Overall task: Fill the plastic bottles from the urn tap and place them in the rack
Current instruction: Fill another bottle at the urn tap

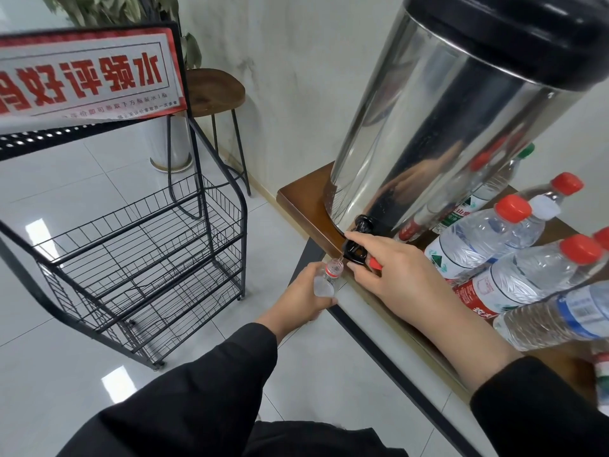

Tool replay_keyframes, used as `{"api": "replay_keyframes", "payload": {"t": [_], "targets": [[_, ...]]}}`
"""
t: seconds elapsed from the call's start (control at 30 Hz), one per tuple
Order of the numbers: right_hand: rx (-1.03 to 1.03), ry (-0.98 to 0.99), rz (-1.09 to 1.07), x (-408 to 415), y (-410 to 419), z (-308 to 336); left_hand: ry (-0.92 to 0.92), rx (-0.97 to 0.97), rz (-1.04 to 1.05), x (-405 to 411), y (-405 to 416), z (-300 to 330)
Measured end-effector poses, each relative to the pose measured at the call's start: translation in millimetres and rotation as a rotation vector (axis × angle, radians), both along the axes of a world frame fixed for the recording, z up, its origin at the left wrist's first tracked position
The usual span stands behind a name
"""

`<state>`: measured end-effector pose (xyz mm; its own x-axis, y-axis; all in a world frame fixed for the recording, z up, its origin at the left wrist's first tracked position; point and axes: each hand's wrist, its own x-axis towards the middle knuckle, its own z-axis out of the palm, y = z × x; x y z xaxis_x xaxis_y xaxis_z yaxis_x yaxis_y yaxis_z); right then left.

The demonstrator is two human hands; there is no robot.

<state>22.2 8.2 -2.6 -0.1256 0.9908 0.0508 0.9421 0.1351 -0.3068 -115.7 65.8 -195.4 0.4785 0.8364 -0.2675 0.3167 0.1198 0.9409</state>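
Stainless steel urn point(425, 127) with a black lid sits on the wooden counter point(306, 206), and everything kind of hangs off that. Your right hand point(389, 275) is on the black tap point(357, 240) at the urn's base, fingers curled around it, with a red bit of the lever poking out just behind them. Your left hand point(304, 298) is wrapped round an uncapped clear plastic bottle point(328, 275), held upright just off the counter edge with its mouth right under the tap spout. Can't tell how full it is.

Right of the urn, a bunch of capped bottles point(487, 239) with red lids lie and lean on the counter, some reflected in the steel. Left of the urn, on the floor, stands the black wire rack point(141, 258) with a red-and-white sign point(85, 74) on top, its shelves holding no bottles. Behind the rack, by the wall, is a wooden stool point(214, 90).
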Motion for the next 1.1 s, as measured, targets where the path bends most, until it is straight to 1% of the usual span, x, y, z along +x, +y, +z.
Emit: {"api": "replay_keyframes", "payload": {"t": [0.77,1.1], "targets": [[0.015,0.02,-0.007,1.2,-1.3,-2.4,-0.016,0.033,0.008,-0.5,4.8,-14.2],[-0.009,0.01,-0.025,-1.8,-0.9,-1.6,-0.03,0.056,0.013,-2.2,3.8,-13.0]]}}
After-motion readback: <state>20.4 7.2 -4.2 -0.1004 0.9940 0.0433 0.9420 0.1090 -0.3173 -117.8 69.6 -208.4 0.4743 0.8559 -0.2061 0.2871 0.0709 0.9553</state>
